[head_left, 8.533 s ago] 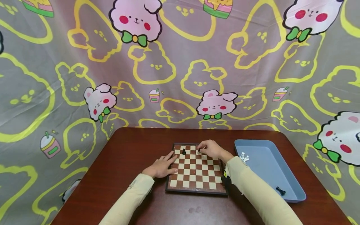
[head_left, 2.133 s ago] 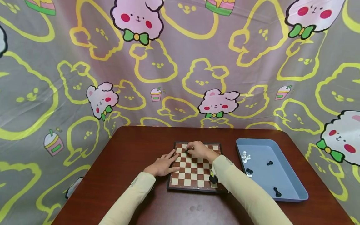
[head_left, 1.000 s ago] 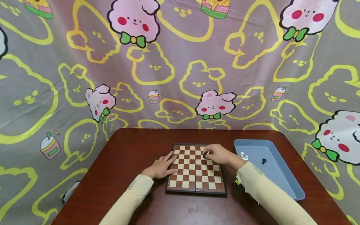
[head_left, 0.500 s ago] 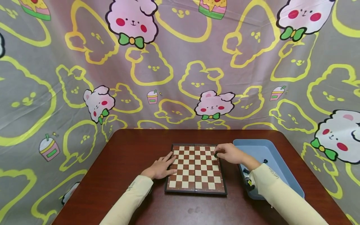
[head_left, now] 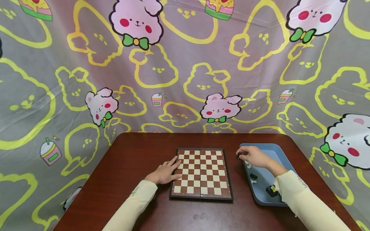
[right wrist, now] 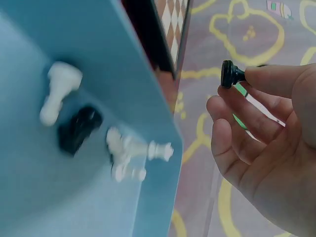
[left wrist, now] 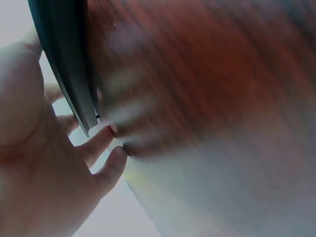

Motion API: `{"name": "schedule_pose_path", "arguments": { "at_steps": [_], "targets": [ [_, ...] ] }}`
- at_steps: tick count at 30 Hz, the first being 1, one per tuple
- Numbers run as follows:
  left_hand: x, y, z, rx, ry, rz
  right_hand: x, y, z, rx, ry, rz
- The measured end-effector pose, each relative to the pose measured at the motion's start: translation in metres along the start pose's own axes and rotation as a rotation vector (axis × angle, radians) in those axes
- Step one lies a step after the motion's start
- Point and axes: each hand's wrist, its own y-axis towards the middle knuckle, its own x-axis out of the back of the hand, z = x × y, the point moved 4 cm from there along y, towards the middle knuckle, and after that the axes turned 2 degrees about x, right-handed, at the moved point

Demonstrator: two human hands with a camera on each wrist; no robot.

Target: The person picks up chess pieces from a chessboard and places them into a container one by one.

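My right hand (head_left: 255, 156) pinches a small black chess piece (right wrist: 228, 74) between thumb and fingers, over the left rim of a blue tray (head_left: 257, 199). In the right wrist view the base of the piece shows; the fingers hide most of its upper part. My left hand (head_left: 163, 173) rests with spread, fairly straight fingers on the left edge of the chessboard (head_left: 200, 173), a brown-and-cream checked board with a dark frame. From the left wrist view, its fingertips show below the board's dark side (left wrist: 69, 64).
Inside the tray lie several white chess pieces (right wrist: 60, 94) and a black piece (right wrist: 79, 129), seen in the right wrist view. Tray and board stand side by side on a brown wooden table (head_left: 138, 154), with a patterned cloth (head_left: 185, 77) hanging behind.
My right hand has carried the black piece rightward from the board's upper row to the tray's left rim. Two black pieces at the board's far side earlier are gone from it. The left hand stays put.
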Motion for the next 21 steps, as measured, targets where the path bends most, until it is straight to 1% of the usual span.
{"name": "schedule_pose_path", "arguments": {
  "at_steps": [7, 17, 21],
  "targets": [
    [-0.001, 0.0, 0.0, -0.004, 0.013, -0.003, 0.012, -0.017, -0.024, -0.031, -0.033, -0.017],
    [-0.002, 0.002, 0.001, 0.001, 0.037, 0.007, 0.019, -0.04, -0.05, -0.067, 0.001, -0.013],
    [0.0, 0.0, 0.0, -0.002, 0.005, 0.01, 0.019, -0.044, -0.059, -0.085, -0.001, -0.011]
  ]
}}
